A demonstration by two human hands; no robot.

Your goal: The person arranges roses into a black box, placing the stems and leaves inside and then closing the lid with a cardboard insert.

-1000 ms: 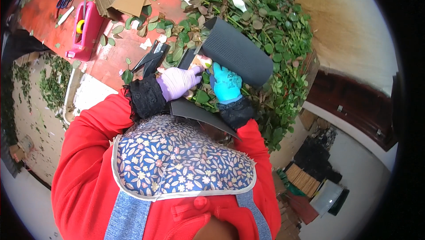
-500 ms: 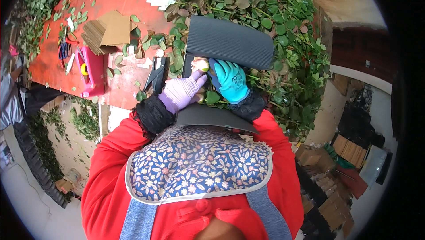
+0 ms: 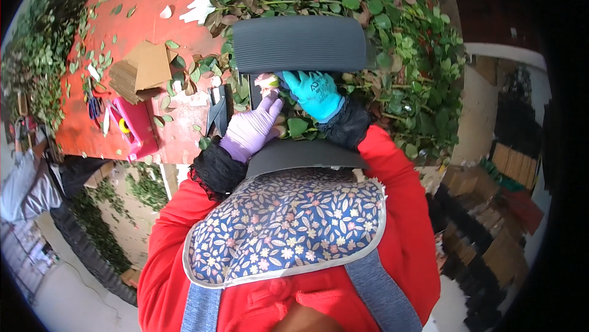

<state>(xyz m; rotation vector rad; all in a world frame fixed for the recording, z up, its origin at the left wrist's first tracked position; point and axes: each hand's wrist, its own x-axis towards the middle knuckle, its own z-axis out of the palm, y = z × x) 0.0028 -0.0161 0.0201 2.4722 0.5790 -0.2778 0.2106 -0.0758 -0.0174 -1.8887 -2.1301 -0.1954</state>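
Pale pink rose heads point(image 3: 266, 82) lie in the gap between a dark ribbed sheet point(image 3: 297, 45) and a smooth dark sheet point(image 3: 300, 155) near my apron; whether the sheets are one piece I cannot tell. My left hand point(image 3: 253, 127), in a lavender glove, has its fingers pressed together at the near side of a rose. Just right of the flowers is my right hand point(image 3: 314, 95) in a blue glove, its fingers curled and partly hidden; what they hold does not show. Beside my left hand rests a black stapler point(image 3: 219, 111).
Leafy rose stems point(image 3: 417, 93) heap across the right and back of the red table point(image 3: 190, 31). Further left are a pink tape dispenser point(image 3: 136, 129), scissors point(image 3: 95, 106) and cardboard pieces point(image 3: 153, 68). White foam sleeves point(image 3: 198, 8) lie at the back. Another person point(image 3: 27, 179) is at the far left.
The view has shifted a little. My left fingers have drawn slightly back from the rose, showing more of its petals. Both hands remain between the dark sheets.
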